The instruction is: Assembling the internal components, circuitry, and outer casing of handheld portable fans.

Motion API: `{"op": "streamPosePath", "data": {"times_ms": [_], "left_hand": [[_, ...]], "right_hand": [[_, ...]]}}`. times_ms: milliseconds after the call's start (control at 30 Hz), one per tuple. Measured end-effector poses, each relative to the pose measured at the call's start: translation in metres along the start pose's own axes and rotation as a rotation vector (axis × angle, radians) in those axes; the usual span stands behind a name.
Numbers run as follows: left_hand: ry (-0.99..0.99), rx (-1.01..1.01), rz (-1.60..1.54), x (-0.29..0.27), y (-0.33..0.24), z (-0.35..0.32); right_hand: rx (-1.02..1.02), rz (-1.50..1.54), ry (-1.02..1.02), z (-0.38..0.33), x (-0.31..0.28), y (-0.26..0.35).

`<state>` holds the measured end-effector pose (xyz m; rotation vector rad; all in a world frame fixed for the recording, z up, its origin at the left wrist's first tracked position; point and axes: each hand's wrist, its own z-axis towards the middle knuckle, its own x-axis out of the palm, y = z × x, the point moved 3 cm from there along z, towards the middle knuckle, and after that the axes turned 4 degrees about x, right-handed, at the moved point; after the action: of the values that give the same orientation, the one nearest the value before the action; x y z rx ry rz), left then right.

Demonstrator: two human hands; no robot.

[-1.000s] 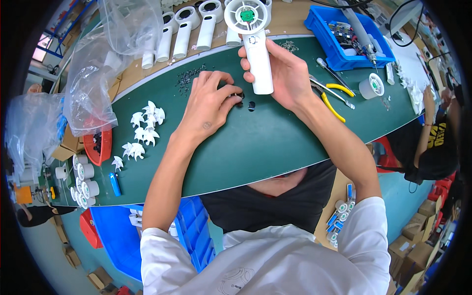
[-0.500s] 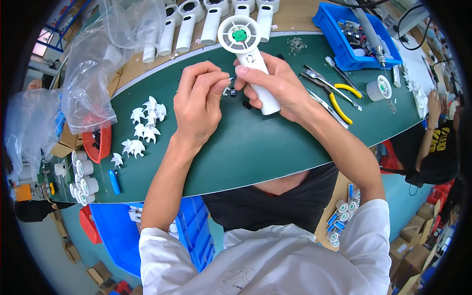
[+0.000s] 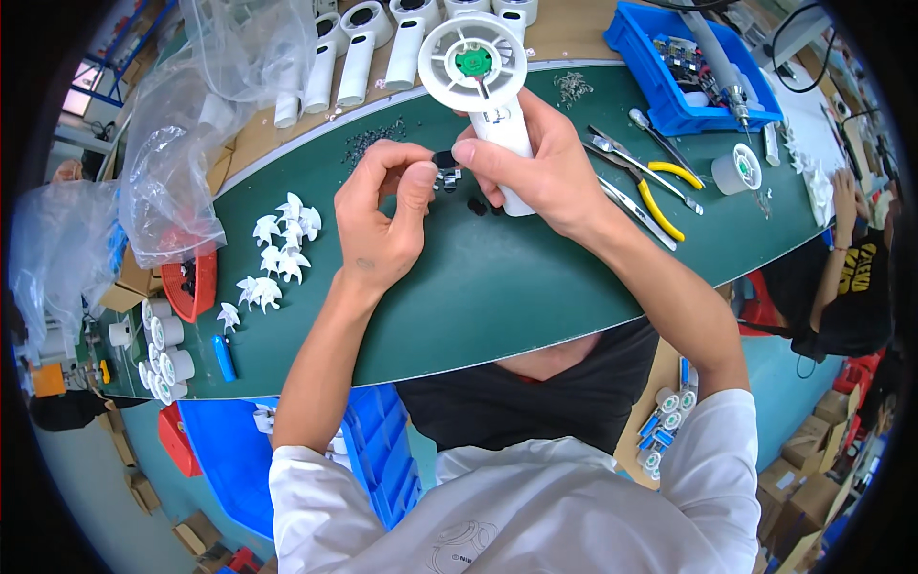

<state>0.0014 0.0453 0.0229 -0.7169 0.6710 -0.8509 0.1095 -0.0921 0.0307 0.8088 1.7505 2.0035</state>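
My right hand (image 3: 550,163) is wrapped round the white handle of a handheld fan (image 3: 507,134), its round ringed head with a green centre (image 3: 472,63) tipped up away from me. By the handle's left side, my left hand (image 3: 387,206) has thumb and forefinger curled at a small black oval piece (image 3: 444,160), which also lies close to my right thumb. Small shiny parts (image 3: 449,180) show just under that piece; whether they are held or lie on the table I cannot tell. A few black pieces (image 3: 477,206) rest on the green table (image 3: 459,297) below the handle.
White fan blades (image 3: 290,230) lie to the left, near a blue battery (image 3: 223,357). Pliers with yellow grips (image 3: 660,191) and tweezers sit to the right. Beyond are a blue bin (image 3: 684,120), small screws (image 3: 574,88), black bits (image 3: 375,139) and white fan bodies (image 3: 357,69).
The fan has come up a little and turned more upright, its head looking larger. My left hand has shifted slightly down and left, its fingers opening somewhat, and a black oval piece now shows there.
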Motion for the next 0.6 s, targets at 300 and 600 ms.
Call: {"op": "streamPosePath", "data": {"times_ms": [300, 600], "left_hand": [[0.023, -0.3, -0.341, 0.001, -0.006, 0.001], [-0.014, -0.354, -0.415, 0.007, -0.009, -0.001]], "right_hand": [[0.03, 0.205, 0.054, -0.001, 0.005, -0.003], [0.099, 0.245, 0.19, -0.003, 0.012, -0.024]]}}
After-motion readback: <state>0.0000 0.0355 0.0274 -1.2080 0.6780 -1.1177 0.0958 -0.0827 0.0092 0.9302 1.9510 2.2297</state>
